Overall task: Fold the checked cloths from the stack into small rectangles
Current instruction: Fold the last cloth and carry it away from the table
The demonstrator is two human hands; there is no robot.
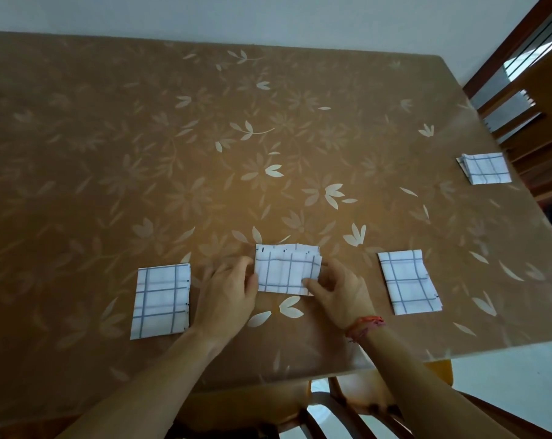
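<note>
While the right hand [338,289] has its grip pinched on the near right corner of the centre cloth [287,270], thumb lying on top of the layers, the left hand [227,289] sits with bent fingers against the cloth's left edge; whether that grip pinches the edge or only presses on it cannot be told. The centre cloth lies on the tabletop [173,153] just in front of the person, folded several times, with loose layers fanned unevenly along its far edge and right side. It looks thin, light and limp, so it should crease readily but slide or spring open if released; the sensible hold is at the corners and along the stacked edges, pinning all layers together. One finished rectangle [162,301] lies just beside the left hand, a second rectangle [407,282] near the right hand, both flat. The stack [485,167] of waiting cloths sits well apart at the tabletop's far right edge. A red thread bracelet [364,324] circles the right wrist, and a wooden chair [528,99] stands beyond the right side.
</note>
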